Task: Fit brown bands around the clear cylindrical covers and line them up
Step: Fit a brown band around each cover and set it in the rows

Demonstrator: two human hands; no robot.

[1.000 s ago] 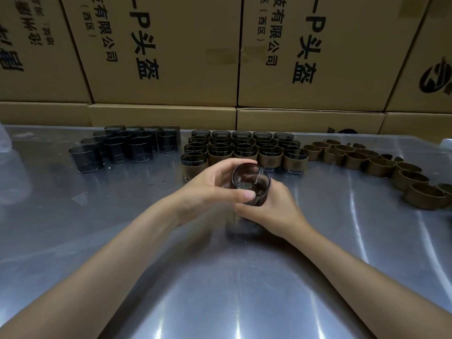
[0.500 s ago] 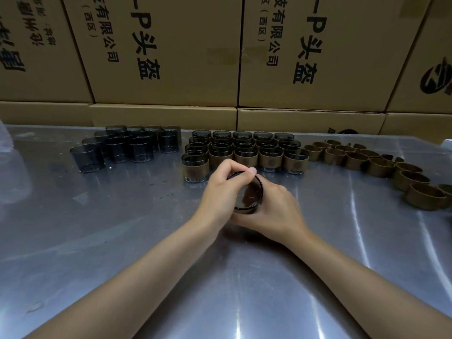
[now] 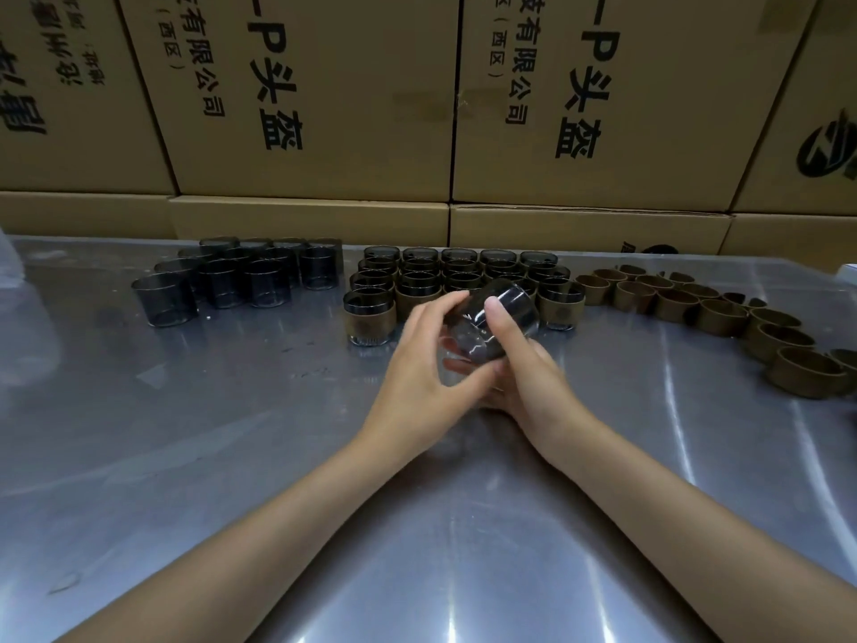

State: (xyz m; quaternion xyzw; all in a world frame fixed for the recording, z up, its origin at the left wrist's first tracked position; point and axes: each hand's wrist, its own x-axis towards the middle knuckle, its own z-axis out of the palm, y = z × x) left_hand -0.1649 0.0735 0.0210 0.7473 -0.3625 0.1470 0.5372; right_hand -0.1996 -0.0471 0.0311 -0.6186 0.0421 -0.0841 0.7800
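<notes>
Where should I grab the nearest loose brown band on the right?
Take the band by its wall, from above: one finger inside the open top, thumb outside on its near side. It stands upright as an open ring, and other bands crowd its far side.

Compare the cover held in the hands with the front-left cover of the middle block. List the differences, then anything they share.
The held cover lies tilted above the table; the front-left cover stands upright on the table.
No brown band shows on the held cover; the front-left cover wears one round its middle.
The left hand and right hand grip the held cover; nothing touches the front-left cover.
Both are clear, dark-tinted cylinders.
</notes>
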